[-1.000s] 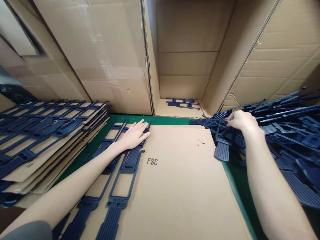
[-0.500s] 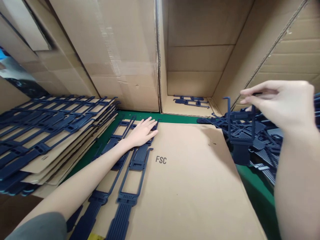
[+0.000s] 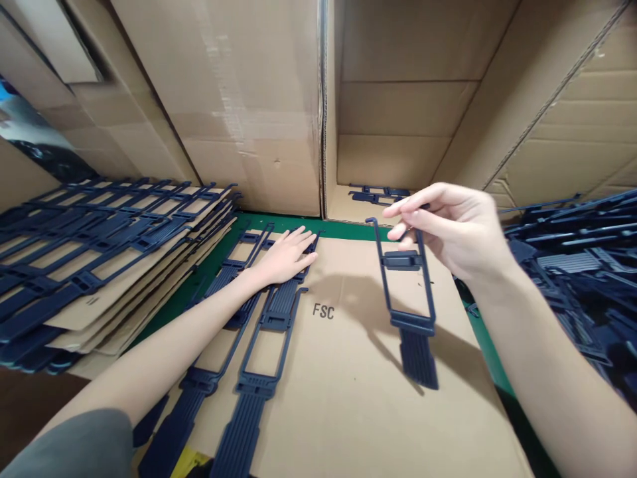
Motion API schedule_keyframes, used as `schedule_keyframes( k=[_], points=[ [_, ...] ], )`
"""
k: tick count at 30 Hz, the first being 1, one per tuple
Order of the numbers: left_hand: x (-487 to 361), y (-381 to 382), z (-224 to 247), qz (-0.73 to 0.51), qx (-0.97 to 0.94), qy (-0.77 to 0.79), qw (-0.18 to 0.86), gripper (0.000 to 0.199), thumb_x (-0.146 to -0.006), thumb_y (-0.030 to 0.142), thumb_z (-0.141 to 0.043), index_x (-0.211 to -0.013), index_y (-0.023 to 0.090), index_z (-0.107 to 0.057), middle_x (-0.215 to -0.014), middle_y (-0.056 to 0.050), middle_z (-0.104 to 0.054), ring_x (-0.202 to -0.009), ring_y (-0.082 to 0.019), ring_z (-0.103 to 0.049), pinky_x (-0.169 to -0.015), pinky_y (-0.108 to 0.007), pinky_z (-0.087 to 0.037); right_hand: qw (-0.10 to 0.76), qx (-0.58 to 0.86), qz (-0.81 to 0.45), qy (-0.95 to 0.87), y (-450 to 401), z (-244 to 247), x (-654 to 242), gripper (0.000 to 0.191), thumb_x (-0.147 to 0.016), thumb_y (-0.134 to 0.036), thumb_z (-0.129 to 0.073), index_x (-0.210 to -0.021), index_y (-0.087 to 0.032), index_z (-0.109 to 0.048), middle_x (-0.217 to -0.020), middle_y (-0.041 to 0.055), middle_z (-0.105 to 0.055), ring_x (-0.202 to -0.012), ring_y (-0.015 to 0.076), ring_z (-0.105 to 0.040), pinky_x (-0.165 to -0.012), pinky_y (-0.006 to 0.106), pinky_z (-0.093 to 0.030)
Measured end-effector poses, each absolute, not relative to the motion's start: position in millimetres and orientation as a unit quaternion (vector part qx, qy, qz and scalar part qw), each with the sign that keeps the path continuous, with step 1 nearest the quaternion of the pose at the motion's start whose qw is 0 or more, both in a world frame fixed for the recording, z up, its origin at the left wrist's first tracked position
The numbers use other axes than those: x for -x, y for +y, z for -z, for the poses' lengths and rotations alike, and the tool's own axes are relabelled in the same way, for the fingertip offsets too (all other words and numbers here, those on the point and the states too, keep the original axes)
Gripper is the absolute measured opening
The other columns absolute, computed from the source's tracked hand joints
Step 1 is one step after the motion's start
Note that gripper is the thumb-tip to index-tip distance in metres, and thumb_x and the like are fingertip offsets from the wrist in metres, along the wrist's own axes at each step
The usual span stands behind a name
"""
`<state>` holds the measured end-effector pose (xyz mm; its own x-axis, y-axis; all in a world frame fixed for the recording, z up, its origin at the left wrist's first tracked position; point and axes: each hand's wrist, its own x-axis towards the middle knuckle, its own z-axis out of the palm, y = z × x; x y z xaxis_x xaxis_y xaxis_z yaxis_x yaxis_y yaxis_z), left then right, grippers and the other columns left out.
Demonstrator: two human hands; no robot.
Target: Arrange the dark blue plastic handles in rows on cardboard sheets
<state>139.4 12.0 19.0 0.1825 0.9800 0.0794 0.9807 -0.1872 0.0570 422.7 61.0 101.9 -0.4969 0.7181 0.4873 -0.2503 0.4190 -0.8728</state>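
I've got 1 dark blue plastic part pinched near its upper end in the right hand, hanging over the FSC-printed cardboard sheet, not laid yet. Left hand rests flat, fingers loosely spread, on laid parts. My read: this layer's partway; left-side layered stack looks done; loose pile at right remains.

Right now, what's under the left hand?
Dark blue frames lie on the cardboard sheet, poking out around the left hand. What's directly beneath the palm is covered, so I can't tell.
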Motion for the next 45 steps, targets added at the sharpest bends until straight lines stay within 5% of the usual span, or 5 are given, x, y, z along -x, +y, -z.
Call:
schedule_keyframes(
  k=[7, 15, 25, 34, 45],
  points=[
    [-140.7, 11.3, -20.2, 0.046, 0.766, -0.641, 0.0, 0.062, -0.096, 0.051, -0.025, -0.144, 0.015, -0.036, -0.151, -0.008, -0.033, -0.144, -0.024, -0.017, -0.117, -0.045, -0.013, 0.279, 0.316, -0.262, -0.868, 92.8, -61.5, -415.9, 0.018, -0.081, -0.029, -0.061, -0.094, -0.021, -0.07, -0.105, 0.0061, -0.069, -0.1, 0.0232, -0.063, -0.092, 0.04, -0.047],
    [-139.3, 11.8, -17.9, 0.047, 0.769, -0.637, 0.002, 0.062, -0.096, 0.052, -0.025, -0.144, 0.014, -0.037, -0.151, -0.009, -0.033, -0.144, -0.023, -0.017, -0.117, -0.045, -0.013, -0.065, 0.213, -0.213, -0.951, 60.8, -75.8, -418.0, 0.009, -0.073, -0.024, -0.062, -0.077, -0.021, -0.069, -0.072, 0.0022, -0.069, -0.08, 0.0225, -0.063, -0.064, 0.03, -0.046],
    [-141.0, 10.3, -20.2, 0.047, 0.766, -0.641, 0.0, 0.062, -0.096, 0.051, -0.026, -0.144, 0.013, -0.037, -0.151, -0.009, -0.034, -0.144, -0.024, -0.018, -0.117, -0.044, -0.013, 0.022, 0.134, -0.223, -0.965, 56.6, -66.7, -407.3, 0.041, -0.085, -0.032, -0.055, -0.123, -0.021, -0.063, -0.146, 0.0084, -0.042, -0.135, 0.0272, -0.036, -0.107, 0.038, -0.033],
    [-140.4, 10.1, -19.4, 0.046, 0.768, -0.639, 0.003, 0.061, -0.097, 0.05, -0.026, -0.143, 0.012, -0.038, -0.15, -0.009, -0.035, -0.144, -0.025, -0.018, -0.117, -0.045, -0.014, -0.045, 0.167, -0.23, -0.958, 36.7, -79.1, -412.2, 0.04, -0.086, -0.033, -0.052, -0.124, -0.026, -0.063, -0.139, 0.0064, -0.051, -0.108, 0.029, -0.059, -0.085, 0.038, -0.048],
    [-140.4, 9.9, -19.5, 0.049, 0.77, -0.636, 0.009, 0.059, -0.096, 0.049, -0.027, -0.143, 0.014, -0.038, -0.15, -0.009, -0.036, -0.144, -0.024, -0.019, -0.117, -0.044, -0.014, -0.065, 0.137, -0.3, -0.942, 25.9, -61.9, -401.4, 0.06, -0.085, -0.037, -0.056, -0.142, -0.024, -0.043, -0.156, 0.0058, -0.018, -0.142, 0.0254, -0.021, -0.114, 0.039, -0.023]
  ],
)
